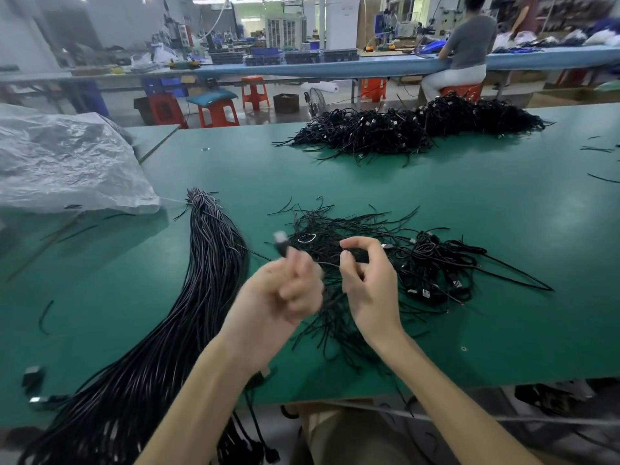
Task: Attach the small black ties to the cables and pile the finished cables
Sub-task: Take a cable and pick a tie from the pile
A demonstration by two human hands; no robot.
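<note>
My left hand (285, 290), blurred by motion, grips a black cable (282, 246) whose plug end sticks up above the fist. My right hand (367, 283) is raised beside it with thumb and fingers pinching a thin black tie (330, 264) that runs toward the left hand. Under both hands lies a loose heap of small black ties (335, 229). Right of it sits a small pile of finished cables (436, 270). A long bundle of untied black cables (204, 263) stretches from mid-table off the near edge at the left.
A large heap of black cables (419, 129) lies at the far side of the green table (503, 213). A crumpled clear plastic bag (63, 162) covers the left. Stray ties dot the table. A person sits at a blue bench (335, 67) behind, among red stools.
</note>
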